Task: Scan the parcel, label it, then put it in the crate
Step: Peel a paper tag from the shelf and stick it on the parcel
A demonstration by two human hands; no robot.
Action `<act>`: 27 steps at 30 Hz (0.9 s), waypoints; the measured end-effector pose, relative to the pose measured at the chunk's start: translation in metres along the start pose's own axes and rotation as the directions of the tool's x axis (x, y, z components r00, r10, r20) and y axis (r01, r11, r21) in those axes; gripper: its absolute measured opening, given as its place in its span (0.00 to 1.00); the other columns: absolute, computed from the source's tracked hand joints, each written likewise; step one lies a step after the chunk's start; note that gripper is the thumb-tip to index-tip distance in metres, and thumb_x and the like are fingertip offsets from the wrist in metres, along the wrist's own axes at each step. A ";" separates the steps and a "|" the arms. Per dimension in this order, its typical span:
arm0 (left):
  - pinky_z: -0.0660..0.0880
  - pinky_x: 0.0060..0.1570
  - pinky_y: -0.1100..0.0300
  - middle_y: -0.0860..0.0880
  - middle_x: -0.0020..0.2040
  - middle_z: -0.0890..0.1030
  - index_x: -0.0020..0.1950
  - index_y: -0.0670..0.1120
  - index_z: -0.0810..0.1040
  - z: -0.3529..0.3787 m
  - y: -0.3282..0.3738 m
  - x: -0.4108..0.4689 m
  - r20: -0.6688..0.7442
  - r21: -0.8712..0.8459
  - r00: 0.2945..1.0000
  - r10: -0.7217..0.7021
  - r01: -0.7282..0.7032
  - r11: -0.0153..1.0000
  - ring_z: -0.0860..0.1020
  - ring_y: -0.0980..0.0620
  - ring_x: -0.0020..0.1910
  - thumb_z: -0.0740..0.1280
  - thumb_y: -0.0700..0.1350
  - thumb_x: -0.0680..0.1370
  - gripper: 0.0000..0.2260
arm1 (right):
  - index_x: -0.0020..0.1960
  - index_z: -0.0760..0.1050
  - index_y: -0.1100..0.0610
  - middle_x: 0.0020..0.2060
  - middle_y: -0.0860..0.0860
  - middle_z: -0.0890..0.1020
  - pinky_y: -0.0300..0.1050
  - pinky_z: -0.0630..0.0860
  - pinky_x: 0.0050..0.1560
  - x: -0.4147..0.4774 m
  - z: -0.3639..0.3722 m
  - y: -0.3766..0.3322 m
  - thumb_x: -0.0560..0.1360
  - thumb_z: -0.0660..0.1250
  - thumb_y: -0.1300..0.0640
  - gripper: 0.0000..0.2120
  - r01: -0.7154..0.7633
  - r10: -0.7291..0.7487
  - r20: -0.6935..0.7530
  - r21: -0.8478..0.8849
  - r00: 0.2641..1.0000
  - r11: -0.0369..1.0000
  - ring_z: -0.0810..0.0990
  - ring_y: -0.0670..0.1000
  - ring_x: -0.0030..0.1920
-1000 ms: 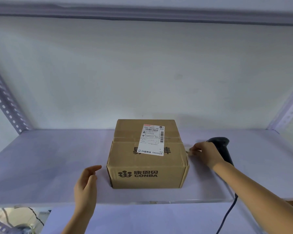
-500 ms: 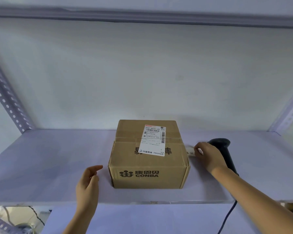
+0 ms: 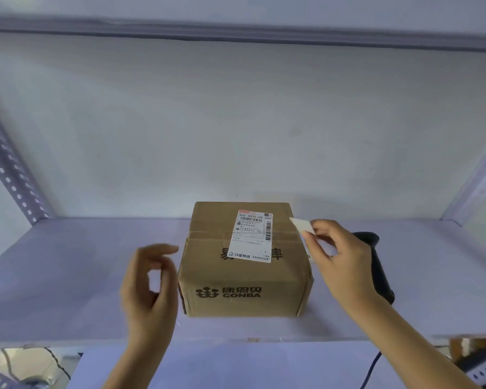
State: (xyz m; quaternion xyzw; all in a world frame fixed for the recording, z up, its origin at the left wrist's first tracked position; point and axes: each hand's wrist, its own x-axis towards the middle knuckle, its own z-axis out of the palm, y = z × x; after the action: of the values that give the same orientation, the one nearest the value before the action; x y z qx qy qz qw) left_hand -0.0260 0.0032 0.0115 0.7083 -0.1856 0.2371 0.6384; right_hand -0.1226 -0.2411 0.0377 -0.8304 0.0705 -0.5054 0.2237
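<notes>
The right hand (image 3: 338, 256) pinches a small white label (image 3: 302, 226) above the parcel (image 3: 246, 259) mid-shelf (image 3: 68, 276), presumably ready to stick it, while the empty left hand (image 3: 149, 287) hovers loosely curled beside it, perhaps to steady

Stockroom; slotted-angle shelving (image 3: 9, 175); labelled parcel (image 3: 244, 276); scanner (image 3: 376, 265)

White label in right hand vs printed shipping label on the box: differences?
The small white label, pinched in the right hand, looks blank and sits above the brown cardboard box. The printed shipping label is larger, barcoded and stuck flat on the box top. Both are white.
</notes>
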 end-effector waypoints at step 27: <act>0.65 0.35 0.57 0.49 0.32 0.79 0.37 0.45 0.82 0.021 0.059 0.012 0.580 -0.121 0.743 -0.334 0.484 0.867 0.69 0.52 0.33 0.69 0.44 0.77 0.09 | 0.67 0.69 0.43 0.65 0.35 0.75 0.32 0.69 0.63 -0.018 0.013 -0.069 0.74 0.66 0.59 0.24 -0.398 0.261 0.328 0.477 0.908 0.783 0.71 0.41 0.68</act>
State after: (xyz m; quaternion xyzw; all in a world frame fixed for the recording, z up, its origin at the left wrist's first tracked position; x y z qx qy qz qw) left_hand -0.0479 -0.0241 0.0652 0.6774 -0.2264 -0.1465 0.6844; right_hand -0.1272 -0.1694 0.0491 -0.7649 0.0441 -0.3514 0.5380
